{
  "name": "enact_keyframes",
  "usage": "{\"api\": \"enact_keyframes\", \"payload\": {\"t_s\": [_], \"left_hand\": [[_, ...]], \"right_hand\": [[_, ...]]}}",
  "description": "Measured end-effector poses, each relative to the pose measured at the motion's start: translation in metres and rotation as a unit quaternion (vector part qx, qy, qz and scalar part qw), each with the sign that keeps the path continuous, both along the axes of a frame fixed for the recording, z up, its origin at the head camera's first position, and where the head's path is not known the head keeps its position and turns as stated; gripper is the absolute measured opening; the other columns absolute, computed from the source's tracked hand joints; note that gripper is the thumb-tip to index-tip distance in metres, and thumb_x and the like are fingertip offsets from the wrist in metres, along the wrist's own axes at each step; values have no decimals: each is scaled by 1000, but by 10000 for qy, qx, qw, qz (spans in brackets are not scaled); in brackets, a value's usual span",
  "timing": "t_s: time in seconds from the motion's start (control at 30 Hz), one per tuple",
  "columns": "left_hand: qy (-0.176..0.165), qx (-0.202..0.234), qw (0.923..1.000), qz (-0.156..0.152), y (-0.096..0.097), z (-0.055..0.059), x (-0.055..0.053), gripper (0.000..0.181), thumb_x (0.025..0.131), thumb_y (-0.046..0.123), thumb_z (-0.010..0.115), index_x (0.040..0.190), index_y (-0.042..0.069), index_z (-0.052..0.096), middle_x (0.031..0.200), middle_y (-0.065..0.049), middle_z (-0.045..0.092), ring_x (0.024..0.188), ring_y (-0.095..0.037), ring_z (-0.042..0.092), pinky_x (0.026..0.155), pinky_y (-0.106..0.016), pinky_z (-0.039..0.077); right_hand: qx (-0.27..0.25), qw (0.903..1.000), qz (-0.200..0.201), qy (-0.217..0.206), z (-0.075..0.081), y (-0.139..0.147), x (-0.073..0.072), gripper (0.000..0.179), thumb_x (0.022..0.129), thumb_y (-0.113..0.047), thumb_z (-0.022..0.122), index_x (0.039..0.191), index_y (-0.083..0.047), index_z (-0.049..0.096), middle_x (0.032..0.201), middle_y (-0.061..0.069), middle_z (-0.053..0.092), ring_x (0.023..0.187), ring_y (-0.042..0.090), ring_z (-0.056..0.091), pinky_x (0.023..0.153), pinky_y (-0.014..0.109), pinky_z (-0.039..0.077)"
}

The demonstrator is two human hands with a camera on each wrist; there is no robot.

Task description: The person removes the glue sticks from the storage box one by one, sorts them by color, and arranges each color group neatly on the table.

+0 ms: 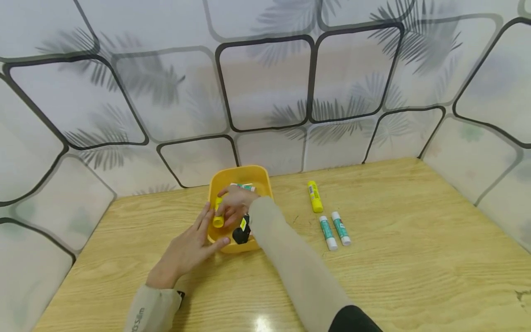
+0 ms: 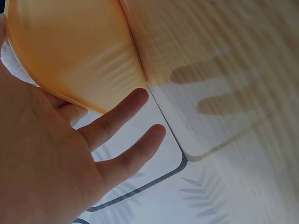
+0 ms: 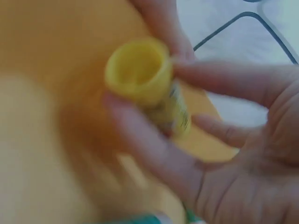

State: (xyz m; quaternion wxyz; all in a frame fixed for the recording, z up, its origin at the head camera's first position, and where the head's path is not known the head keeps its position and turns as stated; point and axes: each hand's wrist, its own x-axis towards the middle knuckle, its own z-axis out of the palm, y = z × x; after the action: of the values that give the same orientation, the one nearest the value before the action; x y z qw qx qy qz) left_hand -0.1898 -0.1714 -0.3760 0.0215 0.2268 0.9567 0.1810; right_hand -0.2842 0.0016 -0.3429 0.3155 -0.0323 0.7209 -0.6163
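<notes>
My right hand [image 1: 237, 203] reaches into a yellow plastic basket [image 1: 260, 171] and pinches a yellow glue stick [image 1: 218, 220] between thumb and fingers, near the basket's left wall. Seen close in the right wrist view, the hollow yellow end of the glue stick [image 3: 140, 70] faces the camera. My left hand [image 1: 192, 246] rests against the left and front rim of the basket, fingers spread and fairly straight. From the left wrist, two fingers [image 2: 140, 144] extend past the basket's outer wall [image 2: 79, 46]. A teal-and-white glue stick [image 1: 245, 187] lies inside at the back.
On the wooden table [image 1: 415, 240], right of the basket, lie another yellow glue stick [image 1: 315, 197] and two teal-and-white glue sticks, a left one [image 1: 328, 233] and a right one [image 1: 341, 228]. A patterned wall covering [image 1: 269, 83] rises behind the basket and at both sides.
</notes>
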Motion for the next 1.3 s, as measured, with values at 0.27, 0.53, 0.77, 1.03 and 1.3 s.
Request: {"api": "enact_keyframes", "payload": {"t_s": [0.27,0.53,0.77,1.03,1.3], "left_hand": [[-39,-30,10000,35,2,3,1,93,101,60,48,160,-4,15,168,-18,6,128,-50,51,88,-59,53],[-120,-77,9998,105,2,5,2,93,101,60,48,159,-5,16,168,-18,5,132,-49,48,94,-60,50],[-92,-33,9999,127,2,3,1,92,101,58,49,160,-5,15,168,-19,6,129,-49,50,95,-61,49],[-124,-49,9998,171,3,3,-1,93,101,58,50,161,-3,13,168,-17,4,136,-49,43,99,-63,45],[-177,-75,9997,172,2,4,1,93,101,59,49,160,-4,14,168,-17,4,134,-48,45,99,-62,46]], "right_hand": [[336,9988,55,346,18,16,-2,72,88,12,67,152,-9,41,123,22,59,98,36,68,73,42,62],[325,9981,64,516,32,37,-3,76,89,12,67,155,-12,38,111,21,61,95,34,69,82,49,60],[322,9959,111,835,36,58,-2,79,89,11,67,157,-12,35,115,22,59,93,32,67,83,48,59],[371,9937,86,1057,39,77,0,77,89,12,64,157,-11,36,131,24,52,99,35,65,78,43,61],[343,9936,135,1072,41,87,-3,77,90,13,62,157,-11,34,150,29,38,107,39,64,79,43,61]]}}
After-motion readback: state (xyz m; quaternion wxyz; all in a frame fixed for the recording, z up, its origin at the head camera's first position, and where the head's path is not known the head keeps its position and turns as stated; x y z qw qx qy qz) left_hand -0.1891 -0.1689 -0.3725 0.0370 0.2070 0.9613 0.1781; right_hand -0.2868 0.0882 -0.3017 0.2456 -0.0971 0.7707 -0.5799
